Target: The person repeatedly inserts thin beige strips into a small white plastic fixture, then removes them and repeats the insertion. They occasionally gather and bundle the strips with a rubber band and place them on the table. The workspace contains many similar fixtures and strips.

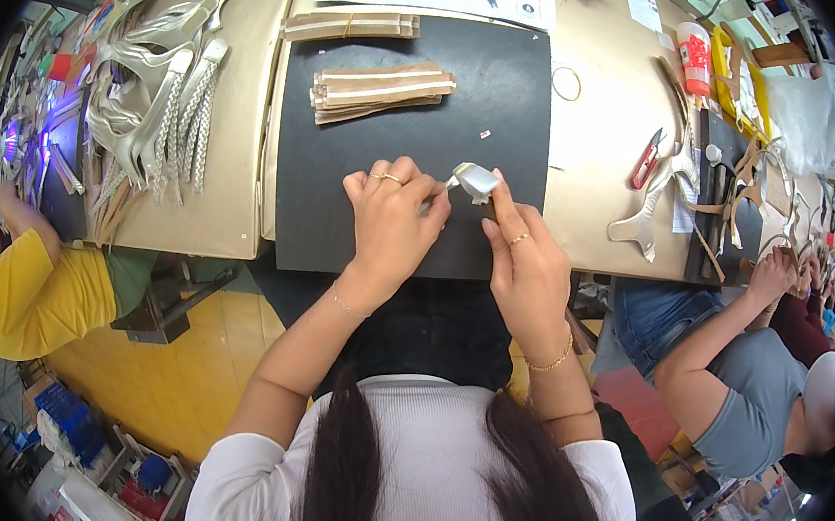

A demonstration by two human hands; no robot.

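— Silver-grey is the small piece (475,180), glossy, lying on the black mat (343,203) near the mat's near right part. Both hands meet over it.

— Which hand has it?

— The right hand (528,261). Its index finger and thumb (503,208) pinch the piece at its near right end; the other fingers curl loosely behind. The left hand (393,220) sits just to the left, fingers folded down together onto the mat, knuckles up, touching or nearly touching the piece's left end. I cannot tell whether the left fingertips hold anything beneath them.

— How does the piece lie?

— Its long axis seems to run left to right, tilted a little, with the left end toward the left hand's knuckles. So it lies just far of the right fingertips and just right of the left hand. The right hand is the nearer of the two, being on it.

— And around them?

— Farther on the mat, a stack of tan strips (382,89); another bundle (352,26) at its far edge. To the right on the brown table (598,157), red snips (645,160) and a rubber band (566,83). Silver shoe straps (157,95) are heaped at far left.
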